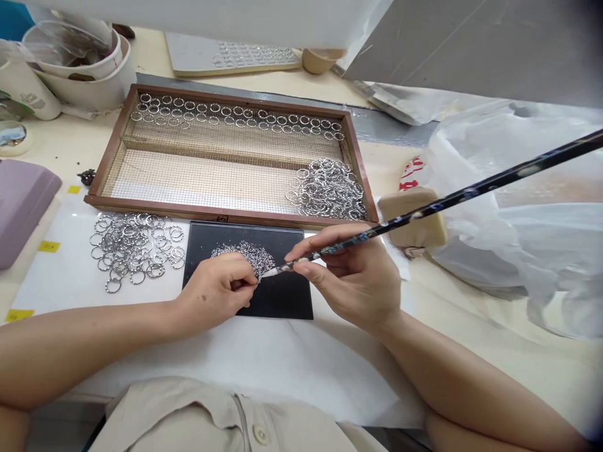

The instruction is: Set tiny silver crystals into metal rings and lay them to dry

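My right hand point(362, 279) grips a long dark patterned stick point(405, 220) with a pale tip, like a picking pen. That tip points down-left and meets the fingertips of my left hand point(214, 289), which are pinched together. Whatever the left fingers hold is hidden or too small to name. Both hands are over a black mat point(282, 301). A heap of tiny silver beads or stones point(245, 254) lies on the mat, partly behind the left hand. To the left, a loose pile of silver rings point(132, 245) rests on white paper.
Beyond the mat stands a wooden-framed mesh tray point(226, 150) with rows of rings along its back and a ring heap point(330, 188) at right. White plastic bags point(532, 220) and a tan block point(414, 220) lie right. At left are a mauve box point(23, 207) and white tubs point(89, 81).
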A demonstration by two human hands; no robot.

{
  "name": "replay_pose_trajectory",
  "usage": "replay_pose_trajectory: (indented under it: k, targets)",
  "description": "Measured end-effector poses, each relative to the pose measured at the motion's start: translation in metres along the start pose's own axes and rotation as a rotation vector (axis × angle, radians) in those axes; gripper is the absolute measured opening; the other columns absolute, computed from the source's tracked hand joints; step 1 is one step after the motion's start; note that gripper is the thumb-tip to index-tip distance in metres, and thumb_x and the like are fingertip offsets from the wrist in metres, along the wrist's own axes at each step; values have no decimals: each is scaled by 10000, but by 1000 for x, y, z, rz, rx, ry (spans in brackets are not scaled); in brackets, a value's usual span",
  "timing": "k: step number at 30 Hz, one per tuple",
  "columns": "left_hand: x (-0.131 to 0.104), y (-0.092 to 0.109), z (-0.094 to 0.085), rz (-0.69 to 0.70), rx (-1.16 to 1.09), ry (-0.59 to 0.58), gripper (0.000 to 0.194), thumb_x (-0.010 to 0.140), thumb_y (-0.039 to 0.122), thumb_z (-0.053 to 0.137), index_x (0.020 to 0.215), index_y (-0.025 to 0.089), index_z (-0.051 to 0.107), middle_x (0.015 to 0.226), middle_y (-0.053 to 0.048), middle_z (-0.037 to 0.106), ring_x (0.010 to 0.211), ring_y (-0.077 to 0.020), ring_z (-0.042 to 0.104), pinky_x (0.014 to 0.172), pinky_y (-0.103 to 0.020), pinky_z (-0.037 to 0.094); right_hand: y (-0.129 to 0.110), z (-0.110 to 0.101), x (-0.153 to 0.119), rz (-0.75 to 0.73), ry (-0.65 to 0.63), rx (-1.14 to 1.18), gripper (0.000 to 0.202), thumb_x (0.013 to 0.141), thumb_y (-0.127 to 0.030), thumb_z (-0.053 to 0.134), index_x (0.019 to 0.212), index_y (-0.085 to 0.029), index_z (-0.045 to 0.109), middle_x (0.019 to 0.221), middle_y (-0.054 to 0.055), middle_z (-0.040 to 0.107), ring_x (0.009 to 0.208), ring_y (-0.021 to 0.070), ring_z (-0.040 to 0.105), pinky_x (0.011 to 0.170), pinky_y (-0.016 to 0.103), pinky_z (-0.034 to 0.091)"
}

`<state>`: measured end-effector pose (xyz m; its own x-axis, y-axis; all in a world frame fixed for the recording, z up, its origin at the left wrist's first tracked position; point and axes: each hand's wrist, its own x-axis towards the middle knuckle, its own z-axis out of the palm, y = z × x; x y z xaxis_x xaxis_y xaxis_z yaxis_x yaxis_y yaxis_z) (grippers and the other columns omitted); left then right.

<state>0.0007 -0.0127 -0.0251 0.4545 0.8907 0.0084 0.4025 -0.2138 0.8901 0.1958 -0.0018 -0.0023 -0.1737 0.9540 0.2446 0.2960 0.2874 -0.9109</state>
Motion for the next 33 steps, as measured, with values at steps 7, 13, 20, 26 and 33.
replay_pose_trajectory:
  k: [7,13,20,26,33]
  targets:
    - [0,0,1,1,-6,7,180,700,-12,523,611,143,547,589,38,501,579,-63,507,530,-160,386,4,1,1,-7,-25,18,136,782,-275,656,841,-264,533,753,14,631,693,174,634,585,350,536]
    - [0,-1,0,-3,-14,1,173,707,-4,527,618,142,545,595,41,495,581,-60,513,532,-153,390,5,1,2,-44,-38,17,147,781,-252,649,851,-251,519,747,9,635,688,167,639,582,329,544]
    - [0,-1,1,-2,-17,11,174,702,-11,527,623,143,547,601,41,498,582,-59,515,530,-149,391,6,2,1,-58,-45,4,160,779,-228,645,865,-261,514,759,18,633,704,182,639,598,356,544]
    - [0,0,1,-6,-18,13,173,697,-17,532,624,140,547,607,42,499,582,-54,516,528,-144,386,7,3,-1,-48,-52,9,164,779,-230,646,873,-268,517,768,21,634,706,187,634,594,368,537]
    - [0,0,1,-5,-15,11,178,691,-26,529,623,138,548,602,43,495,580,-53,516,530,-145,386,7,3,0,-54,-49,9,165,780,-230,646,866,-279,515,763,20,633,705,193,635,593,379,534]
